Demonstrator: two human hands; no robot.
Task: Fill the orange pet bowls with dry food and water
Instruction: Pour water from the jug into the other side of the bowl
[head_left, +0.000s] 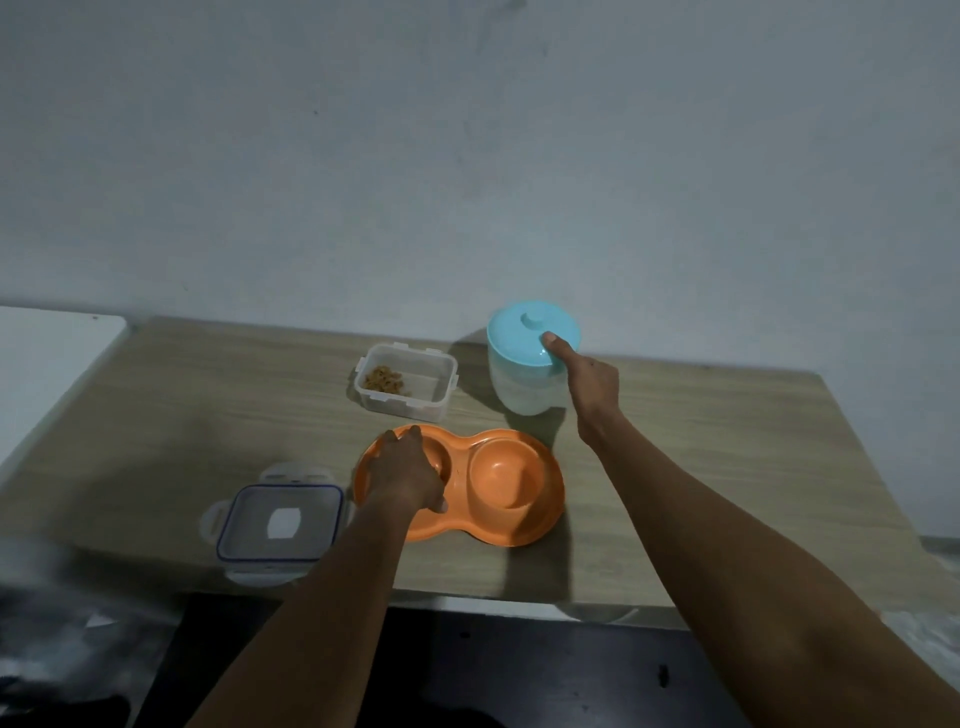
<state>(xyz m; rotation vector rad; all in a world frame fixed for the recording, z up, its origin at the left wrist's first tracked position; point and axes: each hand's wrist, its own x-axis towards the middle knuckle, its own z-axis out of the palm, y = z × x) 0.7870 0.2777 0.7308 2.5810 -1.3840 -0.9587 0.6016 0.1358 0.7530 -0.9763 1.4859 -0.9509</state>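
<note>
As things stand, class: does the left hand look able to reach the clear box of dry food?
Probably yes. The left hand is over the orange bowls, and the open food box stands behind them with nothing between. The right hand, holding the blue-lidded jug, is off to the side.

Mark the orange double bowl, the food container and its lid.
orange double bowl (508, 479): head view, right basin.
food container (400, 408): head view, front wall.
lid (281, 523): head view, centre label.

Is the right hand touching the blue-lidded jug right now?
Touching. The head view shows the right hand with its thumb pressed on the edge of the blue lid and the hand against the side of the jug.
</note>
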